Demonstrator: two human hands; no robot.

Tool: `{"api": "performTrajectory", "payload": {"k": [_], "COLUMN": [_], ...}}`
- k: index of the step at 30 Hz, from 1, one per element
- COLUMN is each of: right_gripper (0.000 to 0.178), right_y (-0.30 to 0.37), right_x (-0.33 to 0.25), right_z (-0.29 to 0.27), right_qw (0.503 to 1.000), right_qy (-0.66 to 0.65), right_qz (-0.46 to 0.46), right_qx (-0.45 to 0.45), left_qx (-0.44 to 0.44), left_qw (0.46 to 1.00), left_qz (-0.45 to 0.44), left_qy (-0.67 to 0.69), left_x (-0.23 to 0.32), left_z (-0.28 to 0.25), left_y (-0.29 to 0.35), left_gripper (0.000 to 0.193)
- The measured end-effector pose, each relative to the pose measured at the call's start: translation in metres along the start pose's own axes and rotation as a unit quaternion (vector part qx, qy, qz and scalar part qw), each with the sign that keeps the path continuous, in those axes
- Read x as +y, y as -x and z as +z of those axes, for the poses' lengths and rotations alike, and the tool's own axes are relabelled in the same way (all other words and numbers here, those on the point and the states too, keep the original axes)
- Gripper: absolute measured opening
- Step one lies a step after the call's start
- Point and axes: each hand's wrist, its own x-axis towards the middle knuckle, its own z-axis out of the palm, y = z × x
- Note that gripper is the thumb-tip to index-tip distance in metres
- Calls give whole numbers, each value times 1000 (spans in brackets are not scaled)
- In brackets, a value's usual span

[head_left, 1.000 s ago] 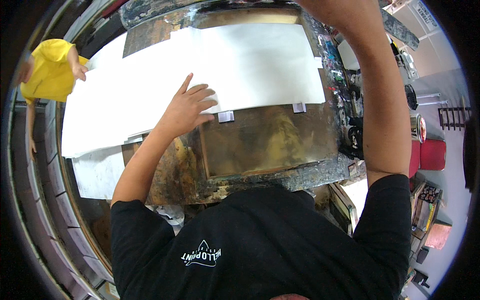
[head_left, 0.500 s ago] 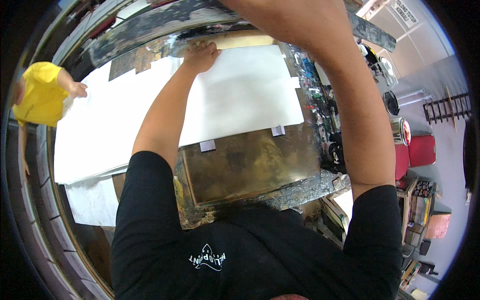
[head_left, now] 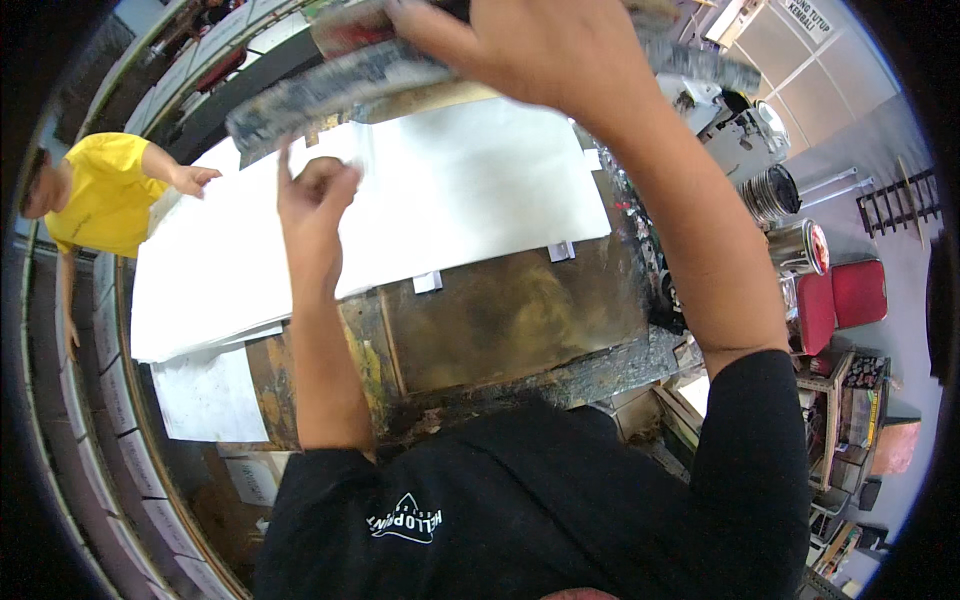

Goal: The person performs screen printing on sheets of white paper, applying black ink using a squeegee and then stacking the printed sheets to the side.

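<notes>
A long paint-stained wooden frame [head_left: 345,92] runs across the far side of the work table, slightly blurred. My right hand [head_left: 535,50] lies over it with the thumb stretched along it and appears to grip it; the other fingers leave the picture at the top. White paper sheets [head_left: 480,190] lie broad and flat on the table below. Above their left half hovers my left hand [head_left: 318,205], blurred, with the index finger pointing away from me, the thumb apart and nothing held. Small white tabs [head_left: 428,282] stick out at the sheets' near edge.
At the left, a person in a yellow shirt [head_left: 105,190] holds a hand by the paper's edge. A brown board [head_left: 510,320] forms the near table surface. Metal cans [head_left: 798,247] and a red chair [head_left: 860,293] stand at the right; shelves [head_left: 840,410] are beside them.
My left hand has lifted off the paper and swung left and nearer. The wooden frame has come lower toward the sheets, with my right hand over it. The other person's hand has moved right.
</notes>
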Motion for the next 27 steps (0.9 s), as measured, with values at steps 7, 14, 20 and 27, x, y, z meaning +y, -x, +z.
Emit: {"api": "performTrajectory", "payload": {"k": [7,14,20,27], "right_gripper": [38,34,54,51], "right_y": [129,203,238,163], "right_x": [-7,-13,-33,32], "right_z": [43,78,115,225], "right_qw": [967,916,932,972], "right_qy": [-61,-173,-133,-79], "right_qz": [-100,7,5,-50], "right_qx": [-226,-362,-338,-215], "left_qx": [3,-18,-47,-65], "left_qw": [988,961,902,911], "left_qz": [-119,-17,12,5], "left_qy": [-94,-275,-428,-407], "left_x": [10,-85,-95,-96], "left_z": [0,-11,-17,-21], "left_y": [128,172,174,170], "left_gripper": [94,110,113,118]}}
